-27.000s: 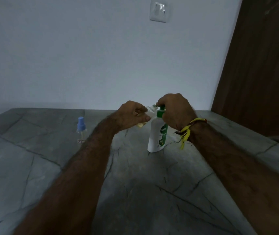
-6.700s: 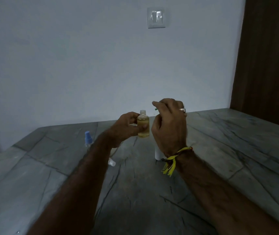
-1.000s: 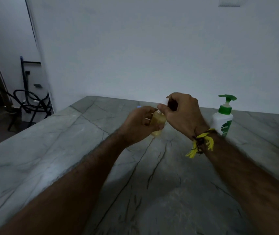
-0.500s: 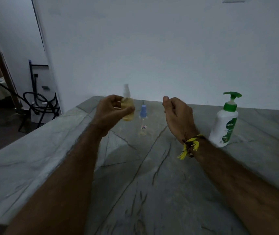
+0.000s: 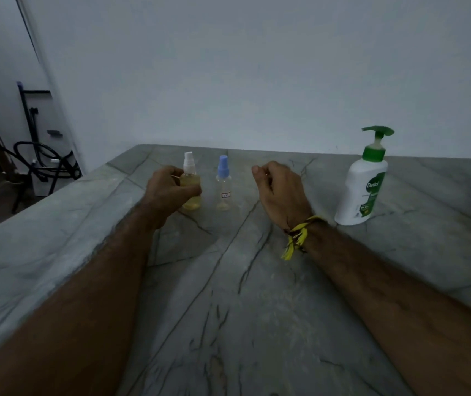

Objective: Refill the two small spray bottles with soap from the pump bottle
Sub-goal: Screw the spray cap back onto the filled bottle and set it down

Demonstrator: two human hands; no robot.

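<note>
A small spray bottle with a white nozzle (image 5: 190, 186), full of yellow soap, stands on the grey stone counter (image 5: 228, 295). My left hand (image 5: 168, 192) is curled round its body. Just right of it stands a second small spray bottle with a blue nozzle (image 5: 223, 184), clear, with only a little liquid at its bottom. My right hand (image 5: 278, 190) hovers right of that bottle, fingers loosely curled, holding nothing. The white pump bottle with a green pump (image 5: 363, 181) stands upright at the far right.
A white wall runs behind the counter. The counter's left edge drops off to a dark floor, where a black metal frame with hoses (image 5: 39, 161) stands.
My left hand has lowered the yellow-filled bottle from the air onto the counter, beside the blue-nozzle bottle. My right hand has stayed apart and holds nothing.
</note>
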